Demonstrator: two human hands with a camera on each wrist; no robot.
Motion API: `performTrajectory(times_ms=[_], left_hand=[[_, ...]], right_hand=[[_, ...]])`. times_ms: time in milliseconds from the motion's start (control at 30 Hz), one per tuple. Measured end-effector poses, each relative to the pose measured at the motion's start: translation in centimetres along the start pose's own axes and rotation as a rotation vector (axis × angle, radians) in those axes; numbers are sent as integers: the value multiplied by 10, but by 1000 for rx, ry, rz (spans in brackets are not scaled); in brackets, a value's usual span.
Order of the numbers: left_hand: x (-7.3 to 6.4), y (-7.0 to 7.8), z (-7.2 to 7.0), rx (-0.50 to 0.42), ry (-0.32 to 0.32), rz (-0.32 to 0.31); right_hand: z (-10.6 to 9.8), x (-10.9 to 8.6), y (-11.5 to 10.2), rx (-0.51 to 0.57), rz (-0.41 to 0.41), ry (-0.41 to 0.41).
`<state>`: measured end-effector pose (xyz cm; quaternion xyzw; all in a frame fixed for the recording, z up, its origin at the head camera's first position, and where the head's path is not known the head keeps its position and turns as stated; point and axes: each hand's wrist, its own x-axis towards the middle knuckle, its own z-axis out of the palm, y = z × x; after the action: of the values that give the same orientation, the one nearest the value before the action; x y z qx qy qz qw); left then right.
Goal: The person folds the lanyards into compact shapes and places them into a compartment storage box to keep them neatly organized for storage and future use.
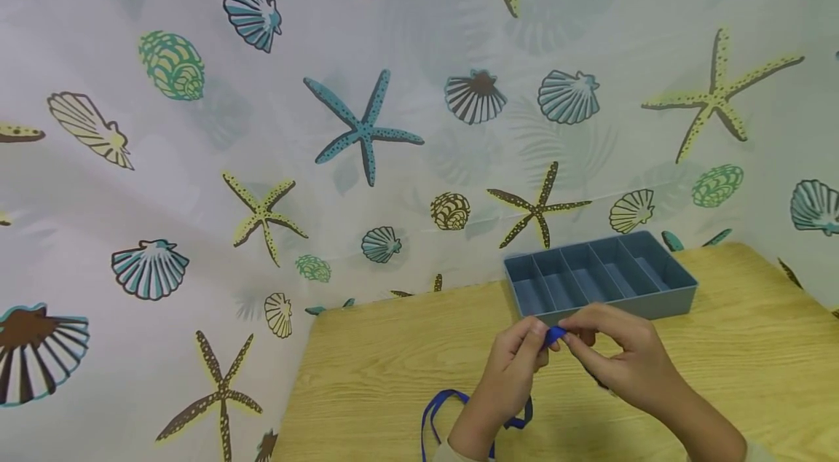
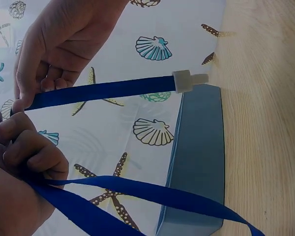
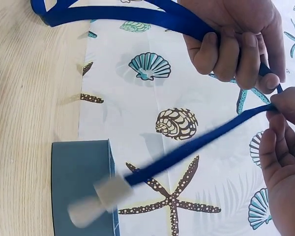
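Both hands come together over the table, in front of the blue-grey box, on a blue lanyard point(image 2: 113, 91). My left hand point(image 1: 511, 367) curls its fingers round the strap, with long loops trailing below it to the table, as the head view shows. Between finger and thumb, my right hand point(image 1: 625, 353) pinches the strap right beside the left fingertips. From the right hand's pinch a short length of strap hangs, ending in a white plastic fitting point(image 2: 183, 81) with a narrower tip; it is blurred in the right wrist view.
A blue-grey box point(image 1: 662, 302) with several compartments in a row stands at the back of the wood-grain table point(image 1: 380, 353), just beyond the hands. Behind and to the left hangs a white curtain point(image 1: 406, 32) printed with shells and starfish.
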<state>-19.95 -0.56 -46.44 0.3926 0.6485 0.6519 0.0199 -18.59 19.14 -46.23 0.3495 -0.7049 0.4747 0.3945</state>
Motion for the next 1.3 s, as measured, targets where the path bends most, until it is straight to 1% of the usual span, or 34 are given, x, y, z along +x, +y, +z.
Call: performTrajectory(times_ms=[133, 233, 300, 433, 500, 600, 800, 933, 1133, 1300], left_hand=[[2, -1, 1, -16, 18, -70], [4, -2, 3, -22, 30, -125], [4, -3, 3, -18, 37, -152], [4, -5, 3, -2, 42, -166], [5, -5, 3, -9, 40, -163], [4, -4, 3, -21, 41, -166], [5, -4, 2, 12, 56, -160], [5, -3, 2, 14, 55, -156], [4, -3, 2, 23, 48, -120], [4, -4, 3, -23, 39, -98]], right_hand=[[-3, 3, 3, 34, 38, 30], [-6, 6, 3, 50, 102, 59], [-8, 8, 3, 34, 160, 61], [-8, 9, 2, -22, 249, 36], [-7, 8, 2, -41, 268, 22], [-6, 7, 4, -62, 277, 11], [-3, 2, 10, -80, 259, 1], [-1, 0, 9, -98, 262, -12], [2, -3, 7, -40, 234, -36], [2, -7, 8, -21, 226, -55]])
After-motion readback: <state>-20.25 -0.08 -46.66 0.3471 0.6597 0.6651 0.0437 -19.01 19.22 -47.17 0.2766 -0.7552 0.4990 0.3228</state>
